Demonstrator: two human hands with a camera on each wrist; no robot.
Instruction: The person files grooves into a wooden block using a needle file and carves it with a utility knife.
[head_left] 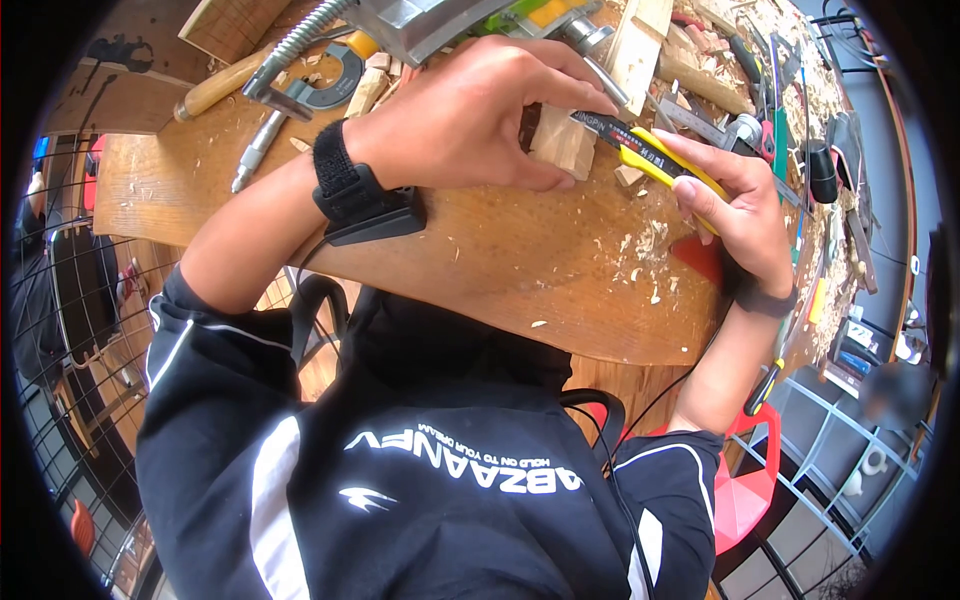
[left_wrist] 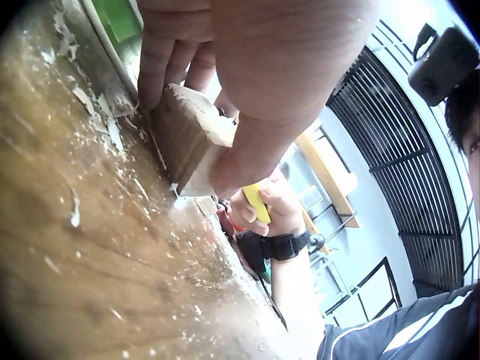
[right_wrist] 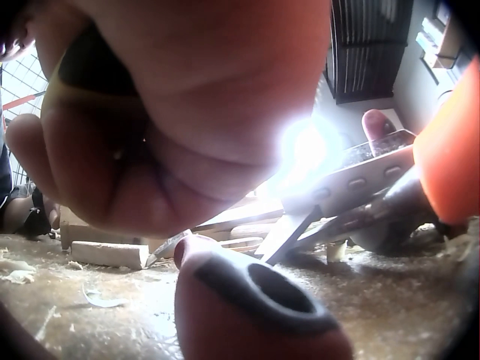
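Note:
My left hand (head_left: 470,110) grips a pale wooden block (head_left: 562,143) at the tabletop, thumb on the near side and fingers reaching over the far side. In the left wrist view the block (left_wrist: 191,139) shows a rough, chipped upper face. From the right, my right hand (head_left: 745,205) holds a yellow-and-black utility knife (head_left: 650,152), its front end pointing at the block. The knife's tip overlaps the block's right edge in the head view. Most of the knife is hidden behind the hand in the right wrist view.
A grey metal machine (head_left: 430,25) stands just beyond my left hand. A micrometer (head_left: 330,85) lies to its left. Wood offcuts (head_left: 705,85), tools and shavings (head_left: 650,245) cover the right side. A red-and-grey handle (right_wrist: 247,307) lies close below my right hand.

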